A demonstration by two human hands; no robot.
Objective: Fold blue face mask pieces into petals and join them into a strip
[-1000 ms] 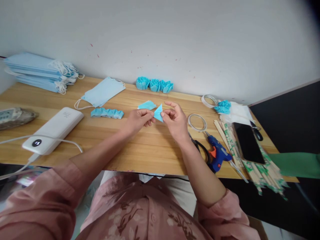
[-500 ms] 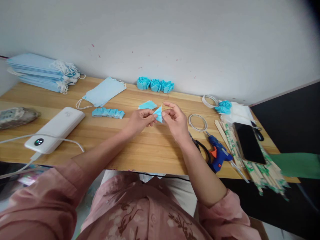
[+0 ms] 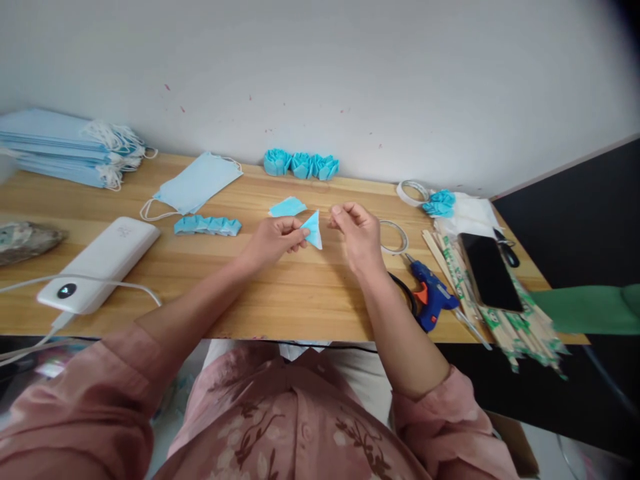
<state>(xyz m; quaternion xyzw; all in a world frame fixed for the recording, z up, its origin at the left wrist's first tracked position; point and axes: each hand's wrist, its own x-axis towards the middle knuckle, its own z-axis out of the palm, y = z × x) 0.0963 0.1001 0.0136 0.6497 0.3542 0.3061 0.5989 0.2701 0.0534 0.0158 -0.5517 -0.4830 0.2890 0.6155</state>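
Note:
Pinched between thumb and fingers of my left hand is a small folded blue piece of mask fabric, its wide edge facing right. Just right of it, my right hand is apart from the piece, thumb and fingers pressed together. Whether anything lies in that pinch is too small to tell. Behind my left hand lie flat blue fabric pieces. A gathered blue strip rests to the left. Three blue fabric flowers stand by the wall.
Left are stacked face masks, loose masks and a white power bank with a cable. Right are tape rolls, a blue glue gun, another blue flower, wrapped chopsticks and a phone.
My right hand has let go of the folded blue piece and drawn away to the right, its fingers curling in. My left hand still holds the piece. The view has shifted slightly.

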